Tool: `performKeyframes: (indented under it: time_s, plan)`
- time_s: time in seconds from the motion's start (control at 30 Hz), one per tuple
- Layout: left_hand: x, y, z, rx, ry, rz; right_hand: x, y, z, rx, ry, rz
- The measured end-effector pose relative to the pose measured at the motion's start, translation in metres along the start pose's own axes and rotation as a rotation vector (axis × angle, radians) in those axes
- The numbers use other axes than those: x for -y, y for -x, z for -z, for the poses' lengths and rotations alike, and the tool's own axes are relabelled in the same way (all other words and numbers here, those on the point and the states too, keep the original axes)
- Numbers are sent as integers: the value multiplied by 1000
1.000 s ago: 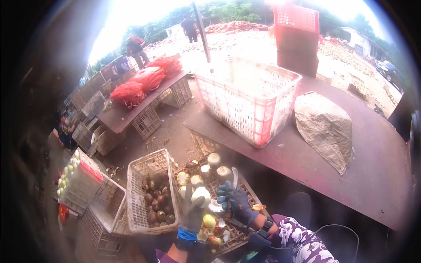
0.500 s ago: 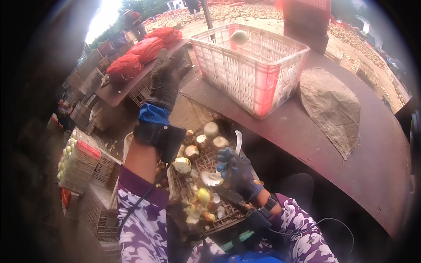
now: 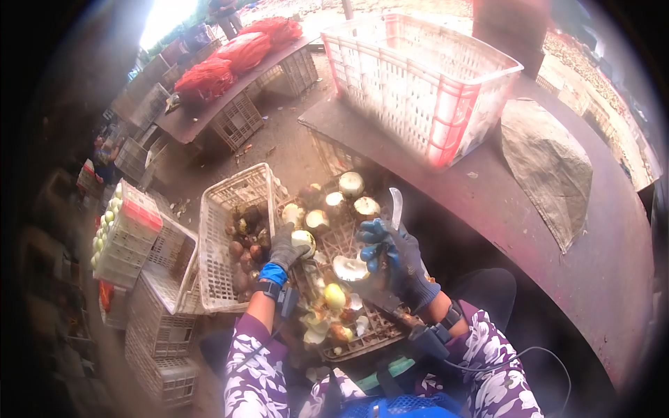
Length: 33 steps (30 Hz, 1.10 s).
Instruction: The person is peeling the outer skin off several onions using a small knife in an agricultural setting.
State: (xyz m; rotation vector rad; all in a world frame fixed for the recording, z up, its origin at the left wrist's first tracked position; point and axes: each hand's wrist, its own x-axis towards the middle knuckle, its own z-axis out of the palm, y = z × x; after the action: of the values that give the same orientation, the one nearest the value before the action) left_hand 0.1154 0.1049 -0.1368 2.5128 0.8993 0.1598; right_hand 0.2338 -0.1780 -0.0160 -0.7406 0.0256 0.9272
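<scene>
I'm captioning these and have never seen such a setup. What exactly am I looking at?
There is no machine here: these are a person's own gloved hands, seen by one camera worn on the head, looking forward and down. The left hand touches a pale onion; how firmly is hard to tell. The right hand holds a knife, its curved blade pointing up. Around them, more onions and peelings lie on a slatted crate. To the left stands a crate of darker onions. Ahead, a table carries a big pale crate and a piece of cloth.

Red sacks (image 3: 244,54), tan cloth (image 3: 547,164), stacked crates (image 3: 164,333)
</scene>
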Motion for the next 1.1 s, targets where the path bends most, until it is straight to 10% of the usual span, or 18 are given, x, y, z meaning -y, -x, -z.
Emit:
performKeyframes:
  time_s: [0.47,0.77,1.1]
  plan:
    - [13,17,-16,-60,120,-81,-32,-2,-3,80,333,-88]
    - [-28,61,29,74,1488,338,-55,-6,9,199,900,229]
    - [-64,116,54,90,2227,217,-58,17,-15,440,1787,579]
